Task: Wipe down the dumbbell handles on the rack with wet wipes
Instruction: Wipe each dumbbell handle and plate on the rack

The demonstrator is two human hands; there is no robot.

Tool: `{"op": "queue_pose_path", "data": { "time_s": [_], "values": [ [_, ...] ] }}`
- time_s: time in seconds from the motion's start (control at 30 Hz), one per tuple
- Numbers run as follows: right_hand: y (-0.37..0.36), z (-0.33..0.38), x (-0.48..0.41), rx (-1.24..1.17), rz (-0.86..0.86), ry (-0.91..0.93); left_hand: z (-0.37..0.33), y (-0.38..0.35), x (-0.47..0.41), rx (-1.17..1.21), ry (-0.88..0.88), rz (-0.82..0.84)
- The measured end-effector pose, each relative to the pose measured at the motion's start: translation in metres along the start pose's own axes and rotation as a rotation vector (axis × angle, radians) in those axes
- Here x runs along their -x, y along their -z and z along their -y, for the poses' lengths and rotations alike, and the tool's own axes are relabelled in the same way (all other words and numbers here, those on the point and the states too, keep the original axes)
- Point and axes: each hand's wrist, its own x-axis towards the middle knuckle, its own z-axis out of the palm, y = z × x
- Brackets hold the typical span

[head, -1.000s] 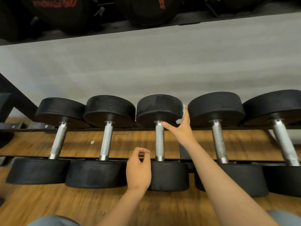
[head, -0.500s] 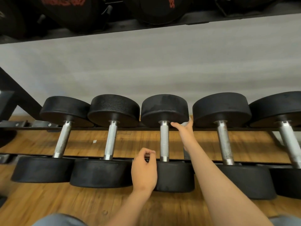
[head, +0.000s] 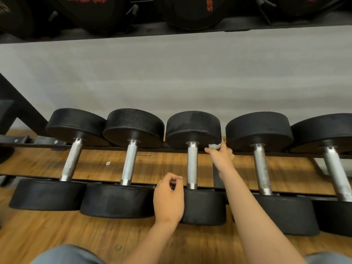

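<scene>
Dumbbell handles run across the lower tier of the rack (head: 133, 148), five knurled steel bars between black rubber heads. The middle handle (head: 192, 164) sits dead centre in view, and its far head (head: 193, 128) shows dull smears on top. A wet wipe (head: 214, 146) is bunched in the right hand (head: 221, 157), pinched between thumb and fingers, pressed up by the underside of that far head at about two o'clock from the handle's top collar; whether it touches the rubber or only the rail I cannot tell. The left hand (head: 168, 197) rests at seven o'clock from the handle, fingers curled loosely and holding nothing, knuckles against the near head (head: 203, 206).

Judging from this, the wipe is at the far end and has yet to close around the steel. To do it well, open the wipe out, wrap it round the bar, then pull toward six o'clock with a twist so the knurling is scrubbed all round. The left hand could steady the near head against rolling. Neighbouring handles at nine (head: 129, 162) and three o'clock (head: 262, 168) wait their turn above the wooden floor (head: 38, 235).
</scene>
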Motion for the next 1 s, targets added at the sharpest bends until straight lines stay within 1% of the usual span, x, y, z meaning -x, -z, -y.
{"op": "queue_pose_path", "data": {
  "time_s": [0.1, 0.27, 0.33, 0.5, 0.6, 0.7, 0.77, 0.87, 0.93, 1.0],
  "values": [
    [-0.002, 0.005, 0.005, -0.135, -0.02, -0.004, 0.0, 0.0, 0.0, -0.001, 0.004, 0.002],
    [-0.009, 0.002, 0.022, -0.345, -0.081, 0.091, 0.0, -0.001, 0.001, 0.006, 0.002, -0.002],
    [-0.01, 0.003, 0.026, -0.404, -0.078, 0.11, 0.0, 0.0, 0.001, 0.012, 0.003, -0.001],
    [-0.01, -0.003, 0.025, -0.344, -0.027, 0.18, -0.002, 0.0, 0.002, 0.012, 0.001, 0.002],
    [-0.011, -0.004, 0.026, -0.275, -0.043, 0.219, -0.002, -0.001, 0.001, 0.013, -0.004, 0.004],
    [-0.01, -0.001, 0.023, -0.291, -0.037, 0.247, -0.002, 0.0, 0.001, 0.021, -0.004, 0.001],
    [-0.009, 0.001, 0.018, -0.343, 0.016, 0.223, -0.002, 0.0, 0.002, 0.027, -0.001, 0.002],
    [-0.006, 0.003, 0.006, -0.409, 0.102, 0.116, -0.002, 0.001, 0.002, 0.028, -0.001, 0.008],
    [-0.006, 0.004, 0.0, -0.394, 0.114, 0.077, -0.001, 0.001, 0.002, 0.026, -0.004, 0.012],
    [-0.005, 0.003, -0.003, -0.382, 0.092, 0.078, -0.002, 0.0, 0.002, 0.016, -0.007, 0.016]
  ]
}}
